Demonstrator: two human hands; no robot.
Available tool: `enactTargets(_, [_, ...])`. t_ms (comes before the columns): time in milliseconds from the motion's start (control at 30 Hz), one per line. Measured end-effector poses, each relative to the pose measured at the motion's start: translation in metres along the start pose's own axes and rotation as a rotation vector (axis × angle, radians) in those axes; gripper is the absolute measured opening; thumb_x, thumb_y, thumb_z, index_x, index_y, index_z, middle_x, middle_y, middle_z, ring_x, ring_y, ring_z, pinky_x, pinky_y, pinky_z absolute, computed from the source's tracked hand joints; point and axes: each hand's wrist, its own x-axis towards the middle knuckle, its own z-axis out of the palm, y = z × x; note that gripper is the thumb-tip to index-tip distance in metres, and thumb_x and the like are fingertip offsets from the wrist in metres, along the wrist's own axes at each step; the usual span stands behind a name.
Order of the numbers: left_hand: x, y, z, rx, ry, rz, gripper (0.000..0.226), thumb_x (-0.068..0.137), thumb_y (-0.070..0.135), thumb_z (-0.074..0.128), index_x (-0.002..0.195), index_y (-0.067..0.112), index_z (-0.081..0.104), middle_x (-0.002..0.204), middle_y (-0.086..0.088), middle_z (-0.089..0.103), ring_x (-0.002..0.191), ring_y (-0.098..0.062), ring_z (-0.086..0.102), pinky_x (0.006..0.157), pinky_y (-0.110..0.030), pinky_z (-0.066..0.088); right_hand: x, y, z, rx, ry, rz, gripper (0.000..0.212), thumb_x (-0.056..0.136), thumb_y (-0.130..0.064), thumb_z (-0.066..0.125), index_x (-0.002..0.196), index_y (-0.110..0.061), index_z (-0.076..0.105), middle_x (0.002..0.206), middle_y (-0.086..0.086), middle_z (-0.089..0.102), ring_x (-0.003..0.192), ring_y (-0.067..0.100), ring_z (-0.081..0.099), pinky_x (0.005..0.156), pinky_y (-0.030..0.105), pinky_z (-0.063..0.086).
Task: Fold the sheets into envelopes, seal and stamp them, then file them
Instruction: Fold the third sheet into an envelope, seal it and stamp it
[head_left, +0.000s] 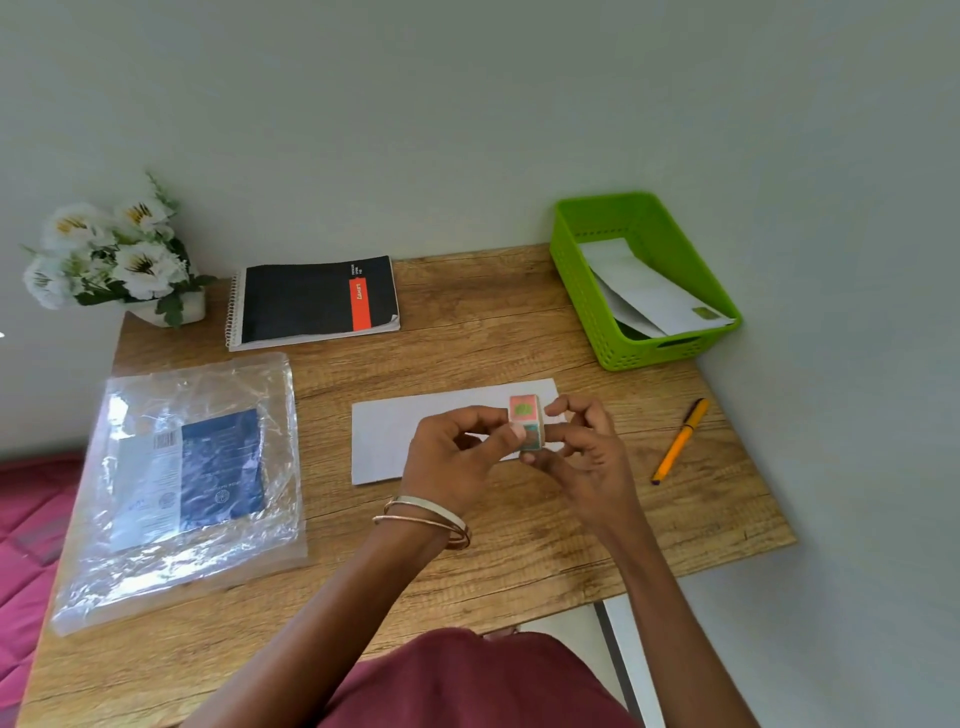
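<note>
Stamp roll (527, 422), a small reel with pink and green pictures on its tape, sits at the centre of the frame, held above a white envelope (395, 436) that lies flat on the wooden surface (467, 322). The left hand (457, 457) pinches the roll with thumb and curled fingers, two bangles (431, 519) on its wrist. The right hand (587, 457) holds the roll from the other side, fingers bent round it. In the upper right of the frame a green basket (576, 280) stands on the surface with white envelopes (649, 296) leaning inside it. An orange pen (680, 440) lies right of the hands. At the left lies a clear plastic packet (182, 488) with a blue label, and above it a black spiral notebook (311, 301). White flowers in a pot (109, 254) stand in the upper left corner.
</note>
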Motion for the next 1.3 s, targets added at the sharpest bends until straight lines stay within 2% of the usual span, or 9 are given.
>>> enactTargets(100, [-0.005,-0.002,-0.009,-0.043,0.003,0.013,0.008,0.076,0.014,0.073,0.080,0.021,0.074,0.076,0.000,0.071,0.059,-0.009,0.050,0.055,-0.019,0.043,0.004,-0.009,0.003,-0.049,-0.037,0.013,0.035,0.062,-0.049,0.076,0.096,-0.053,0.067,0.114,-0.028,0.046,0.108,0.018,0.043,0.074,0.020,0.041])
enactTargets(233, [-0.006,-0.008,-0.022,0.064,0.049,0.071,0.010,0.071,0.022,0.077,0.079,0.027,0.075,0.079,0.009,0.072,0.060,-0.009,0.050,0.064,-0.027,0.047,0.006,-0.022,0.005,0.048,-0.053,0.021,0.031,0.067,-0.048,0.075,0.098,-0.045,0.069,0.119,-0.018,0.052,0.117,0.015,0.046,0.077,0.029,0.046])
enactTargets(367, [-0.008,-0.010,-0.031,0.210,0.060,0.192,0.015,0.067,0.021,0.079,0.074,0.031,0.071,0.081,0.012,0.068,0.067,-0.005,0.058,0.062,-0.023,0.048,0.006,-0.030,0.012,0.185,-0.006,0.029,0.021,0.072,-0.050,0.074,0.088,-0.036,0.073,0.112,-0.008,0.057,0.114,0.021,0.052,0.074,0.044,0.047])
enactTargets(533, [-0.013,-0.007,-0.039,0.300,0.061,0.269,0.024,0.069,0.026,0.078,0.084,0.041,0.068,0.089,0.021,0.067,0.079,-0.002,0.061,0.068,-0.021,0.048,0.001,-0.032,0.018,0.158,0.015,-0.002,0.014,0.074,-0.036,0.074,0.087,-0.032,0.074,0.102,-0.012,0.055,0.104,0.024,0.052,0.073,0.035,0.042])
enactTargets(667, [-0.015,-0.003,-0.045,0.143,0.041,0.217,0.018,0.072,0.023,0.076,0.089,0.027,0.072,0.089,0.014,0.072,0.081,-0.004,0.065,0.073,-0.032,0.052,-0.003,-0.032,0.021,0.066,0.031,-0.071,0.018,0.075,-0.029,0.076,0.089,-0.040,0.073,0.100,-0.010,0.054,0.095,0.032,0.050,0.070,0.044,0.047])
enactTargets(767, [-0.016,-0.003,-0.045,0.059,0.041,0.159,0.015,0.073,0.015,0.075,0.088,0.018,0.073,0.084,0.007,0.073,0.078,-0.006,0.066,0.068,-0.029,0.052,-0.004,-0.032,0.024,0.010,0.036,-0.104,0.021,0.076,-0.027,0.076,0.091,-0.041,0.072,0.099,-0.011,0.054,0.093,0.030,0.049,0.075,0.044,0.047])
enactTargets(967, [-0.016,-0.003,-0.047,0.025,0.035,0.133,0.014,0.073,0.014,0.075,0.086,0.017,0.074,0.083,0.005,0.073,0.078,-0.008,0.068,0.070,-0.026,0.054,-0.009,-0.041,0.023,0.056,-0.025,-0.077,0.018,0.076,-0.034,0.073,0.090,-0.023,0.073,0.096,0.000,0.062,0.099,0.022,0.056,0.071,0.030,0.046])
enactTargets(1133, [-0.019,-0.005,-0.046,-0.022,0.020,0.099,0.025,0.072,0.013,0.075,0.095,0.021,0.069,0.078,0.001,0.074,0.077,-0.014,0.069,0.075,-0.034,0.054,-0.011,-0.040,0.029,-0.013,-0.052,-0.092,0.016,0.077,-0.033,0.072,0.091,-0.026,0.071,0.096,-0.011,0.065,0.101,0.012,0.054,0.080,0.018,0.041])
enactTargets(1300, [-0.017,-0.008,-0.048,0.359,0.190,0.374,0.032,0.077,0.039,0.069,0.108,0.033,0.062,0.101,0.014,0.060,0.090,-0.006,0.057,0.072,-0.024,0.050,-0.009,-0.038,0.029,-0.129,-0.034,-0.149,0.018,0.081,-0.035,0.068,0.091,-0.021,0.071,0.093,-0.011,0.068,0.097,0.017,0.053,0.083,0.034,0.043])
